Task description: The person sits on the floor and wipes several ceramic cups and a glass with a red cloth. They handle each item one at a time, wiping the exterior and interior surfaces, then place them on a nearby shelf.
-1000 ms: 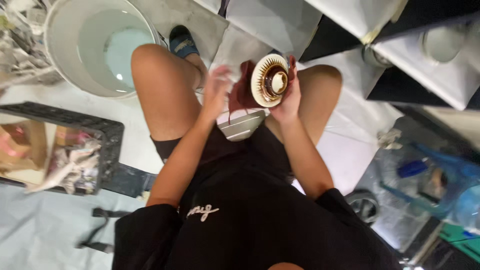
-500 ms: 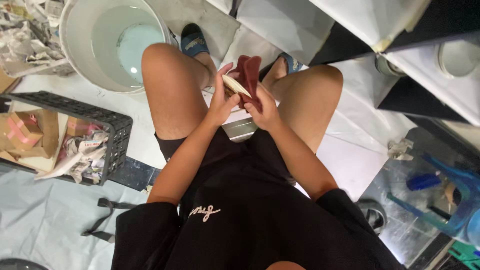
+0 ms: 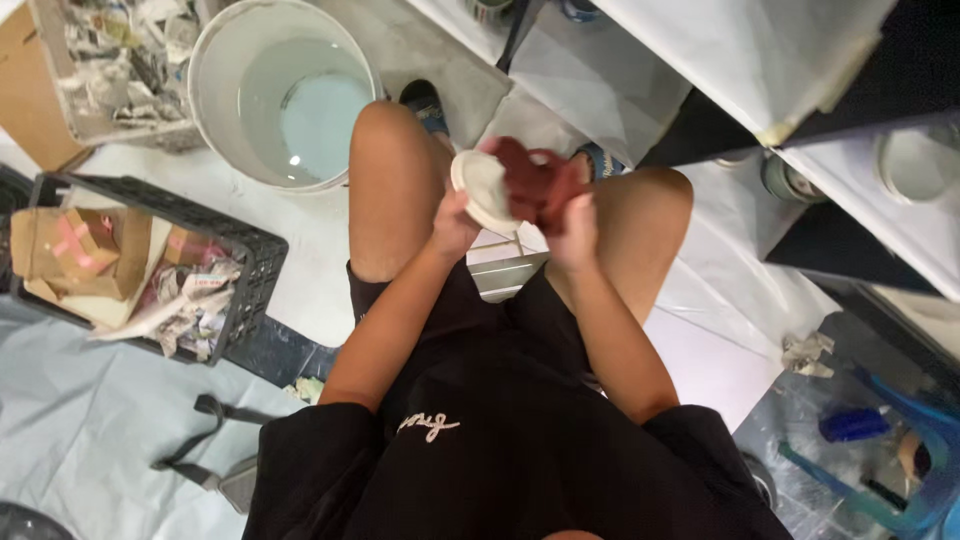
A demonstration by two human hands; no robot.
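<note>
Grip: the left hand [image 3: 455,225] clamps the rim of the small cream dish [image 3: 483,187], fingers curled behind it and thumb on the near edge; the right hand [image 3: 573,228] is bunched tight into the dark red cloth [image 3: 535,180], pressing it against the dish's face.
Dish: held up between the knees, above the lap, tilted so its pale side turns toward the left; the cloth covers its right half.
What's changed: a second ago the right hand alone showed off the dish's brown-striped underside with the left hand loose beside it. Half a second ago both hands closed in with the dish edge-on. Now it has swung round and the cloth is rubbing over it, blurred with motion.
What that means: I'd say the wiping is well under way and has moved on to another face of the dish.
Below the hands: a flat pale piece [image 3: 500,275] lies on the floor between the legs; what it is I cannot tell.
Left of the knee: a white bucket [image 3: 215,100] with water in it.
Further left: a black crate [image 3: 255,270] stuffed with crumpled newspaper [image 3: 190,300] and cardboard.
Right side: white-covered shelves [image 3: 720,50] with round vessels, well apart from the hands.
</note>
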